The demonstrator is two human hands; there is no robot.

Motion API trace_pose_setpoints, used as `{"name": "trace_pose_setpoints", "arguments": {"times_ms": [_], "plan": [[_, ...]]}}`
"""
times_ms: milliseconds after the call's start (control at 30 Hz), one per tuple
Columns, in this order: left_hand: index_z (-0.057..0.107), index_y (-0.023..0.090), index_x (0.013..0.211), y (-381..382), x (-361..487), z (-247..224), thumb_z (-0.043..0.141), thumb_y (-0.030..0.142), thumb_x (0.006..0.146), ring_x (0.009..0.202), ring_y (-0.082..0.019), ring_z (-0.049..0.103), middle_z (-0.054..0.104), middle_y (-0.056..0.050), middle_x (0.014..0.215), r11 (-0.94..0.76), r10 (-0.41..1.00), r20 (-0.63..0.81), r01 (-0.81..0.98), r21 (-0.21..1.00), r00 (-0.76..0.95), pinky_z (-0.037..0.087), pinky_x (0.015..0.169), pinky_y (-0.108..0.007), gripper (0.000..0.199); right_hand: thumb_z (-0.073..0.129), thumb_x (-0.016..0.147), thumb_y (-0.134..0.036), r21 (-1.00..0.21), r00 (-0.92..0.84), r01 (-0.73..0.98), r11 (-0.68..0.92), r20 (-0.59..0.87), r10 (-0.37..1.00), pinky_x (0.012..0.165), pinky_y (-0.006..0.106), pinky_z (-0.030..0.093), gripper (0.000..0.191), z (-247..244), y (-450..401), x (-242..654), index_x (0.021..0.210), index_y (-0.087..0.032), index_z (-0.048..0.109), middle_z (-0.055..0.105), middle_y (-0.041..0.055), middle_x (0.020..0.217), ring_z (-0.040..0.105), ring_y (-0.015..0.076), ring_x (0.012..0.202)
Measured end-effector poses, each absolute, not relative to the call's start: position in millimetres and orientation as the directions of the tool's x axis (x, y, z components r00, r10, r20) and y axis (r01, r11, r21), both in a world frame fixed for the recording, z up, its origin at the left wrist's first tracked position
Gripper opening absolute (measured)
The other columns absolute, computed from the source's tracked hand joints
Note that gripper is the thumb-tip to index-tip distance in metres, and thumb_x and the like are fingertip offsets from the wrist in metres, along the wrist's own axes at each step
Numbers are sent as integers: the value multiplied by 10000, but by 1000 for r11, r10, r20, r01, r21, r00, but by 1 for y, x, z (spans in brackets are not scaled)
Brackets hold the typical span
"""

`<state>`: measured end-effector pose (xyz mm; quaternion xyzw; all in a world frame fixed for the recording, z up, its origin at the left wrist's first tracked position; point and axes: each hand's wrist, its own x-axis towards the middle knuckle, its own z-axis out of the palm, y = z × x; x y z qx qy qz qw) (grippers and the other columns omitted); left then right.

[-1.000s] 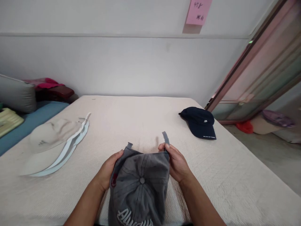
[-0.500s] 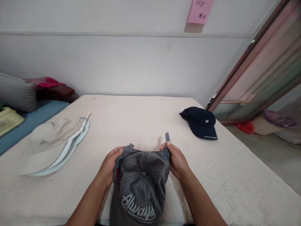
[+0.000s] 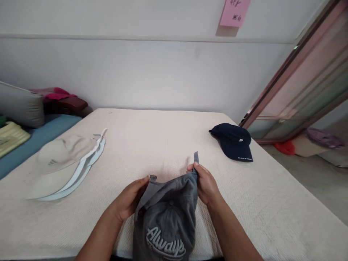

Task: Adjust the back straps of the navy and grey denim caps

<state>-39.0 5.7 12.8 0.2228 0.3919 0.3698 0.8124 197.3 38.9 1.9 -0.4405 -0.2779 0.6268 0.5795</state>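
Note:
A grey baseball cap point(image 3: 168, 217) with raised "Always" lettering lies at the near edge of the cloth-covered table, its back turned away from me. My left hand point(image 3: 133, 195) grips the cap's left rear edge, next to the small metal buckle point(image 3: 153, 178). At the right rear edge my right hand point(image 3: 205, 181) pinches the base of the grey strap point(image 3: 196, 157), whose loose end sticks up past the fingers. The strap and buckle are apart. The cap's brim runs out of the bottom of the view.
A navy cap point(image 3: 232, 141) rests at the table's right edge. On the left lie stacked pale caps point(image 3: 61, 156), beige over light blue. Behind the table point(image 3: 152, 137) stands a white wall with a pink note point(image 3: 235, 12). A grey cushion point(image 3: 21, 105) sits far left.
My left hand has shifted right and inward with the buckle side, bringing it nearer the strap. The cap's rear edge has folded and its crown sunk. My right hand keeps its hold.

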Motion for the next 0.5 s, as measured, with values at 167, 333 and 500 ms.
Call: {"name": "trace_pose_setpoints", "arguments": {"times_ms": [167, 333, 500], "plan": [[725, 131, 901, 6, -51, 10, 661, 286, 796, 737, -177, 648, 729, -84, 828, 532, 827, -356, -401, 746, 434, 466, 724, -271, 198, 662, 746, -436, -844, 92, -501, -189, -269, 959, 469, 243, 352, 284, 2, 41, 195, 670, -166, 619, 524, -9, 572, 439, 111, 488], [717, 150, 926, 7, -61, 11, 755, 188, 684, 748, -150, 620, 700, -54, 867, 506, 807, -330, -286, 814, 489, 438, 730, -252, 248, 676, 725, -402, -801, 134, -564, -202, -330, 934, 452, 247, 361, 248, 0, 43, 196, 664, -168, 620, 523, -10, 540, 443, 115, 470], [705, 148, 923, 7, -62, 16, 743, 210, 693, 764, -146, 583, 661, -46, 856, 439, 779, -294, -147, 886, 554, 407, 716, -247, 241, 673, 724, -345, -760, 155, -621, -191, -358, 921, 456, 238, 381, 202, 1, 44, 197, 661, -160, 620, 536, -4, 544, 459, 107, 473]]}}
